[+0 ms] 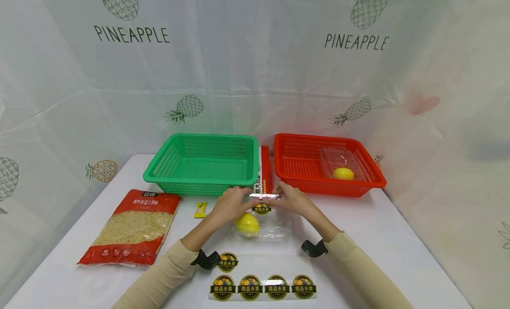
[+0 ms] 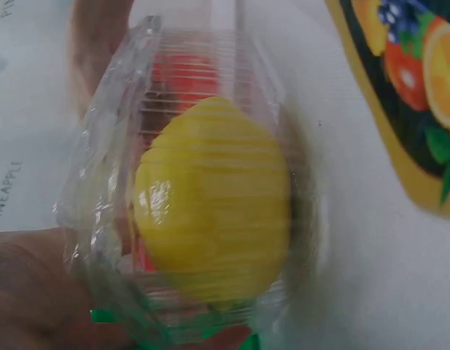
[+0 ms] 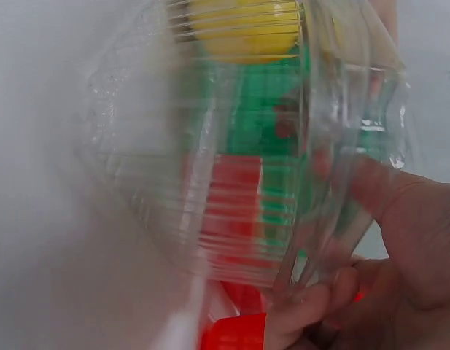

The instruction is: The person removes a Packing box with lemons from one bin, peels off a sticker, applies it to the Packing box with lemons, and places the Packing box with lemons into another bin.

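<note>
A clear plastic clamshell box (image 1: 276,231) lies in front of me with a yellow lemon (image 1: 247,224) in its left part. On its lid is a round black-and-gold fruit label (image 1: 261,208). My left hand (image 1: 232,203) grips the far left corner of the box. At the far right corner, my right hand (image 1: 294,199) holds it, with the thumb on the lid side and fingers curled beneath in the right wrist view. Through the ribbed wall the lemon (image 2: 214,200) shows large in the left wrist view.
Behind stand a green basket (image 1: 199,180) and a red basket (image 1: 318,185) holding another clear box (image 1: 338,156) with a lemon (image 1: 343,173). A red-and-white packet (image 1: 266,167) lies between them. Left are a pasta bag (image 1: 135,225) and small yellow packet (image 1: 200,210); nearest me, a label sheet (image 1: 275,264).
</note>
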Motion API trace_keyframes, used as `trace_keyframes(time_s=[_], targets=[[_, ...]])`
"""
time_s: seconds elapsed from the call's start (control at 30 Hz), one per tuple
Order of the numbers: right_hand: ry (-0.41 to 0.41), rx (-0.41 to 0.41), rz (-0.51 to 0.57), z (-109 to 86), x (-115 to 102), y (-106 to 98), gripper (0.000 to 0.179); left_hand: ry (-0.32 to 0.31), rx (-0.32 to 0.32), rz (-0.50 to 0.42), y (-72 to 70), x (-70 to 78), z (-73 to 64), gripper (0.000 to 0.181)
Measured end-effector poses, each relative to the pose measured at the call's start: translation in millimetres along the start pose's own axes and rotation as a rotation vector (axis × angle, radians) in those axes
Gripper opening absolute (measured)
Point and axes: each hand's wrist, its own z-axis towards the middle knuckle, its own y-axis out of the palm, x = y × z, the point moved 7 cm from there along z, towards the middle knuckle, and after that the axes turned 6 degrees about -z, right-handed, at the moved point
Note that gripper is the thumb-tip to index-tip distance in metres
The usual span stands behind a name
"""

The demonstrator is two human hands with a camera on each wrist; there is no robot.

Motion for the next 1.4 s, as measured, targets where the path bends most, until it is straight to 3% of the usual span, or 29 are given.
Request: trace_keyframes(time_s=[0.13, 0.27, 0.47, 0.73, 1.1, 1.27, 1.4], targets=[[-0.029, -0.026, 0.049, -2.9, 4.1, 1.5, 0.047, 0.035, -0.05, -0.085, -2.5, -3.3, -1.0, 0.054], [-0.037, -0.036, 0.067, -7.7, 4.3, 1.6, 0.05, 0.03, -0.105, -0.131, -3.6, -6.3, -3.5, 0.066], [-0.026, -0.031, -0.025, -15.2, -0.1, 4.0, 0.064, -0.015, -0.142, -0.098, -2.2, -4.8, -9.2, 0.081], [-0.005, -0.03, -0.072, -16.4, -4.4, 7.9, 0.075, -0.034, -0.126, -0.039, -3.5, 2.0, -13.3, 0.088], [-0.164, -0.113, 0.058, -13.7, -1.7, 5.8, 0.053, -0.003, -0.1, -0.124, -1.0, -10.8, -4.1, 0.066], [-0.14, -0.078, 0.059, -12.5, -4.3, 4.4, 0.045, -0.011, -0.076, -0.152, -3.7, -7.8, -4.1, 0.055], [-0.084, -0.038, 0.033, -9.9, -6.1, 3.7, 0.04, -0.026, -0.027, -0.107, -4.1, -3.7, -3.7, 0.045]])
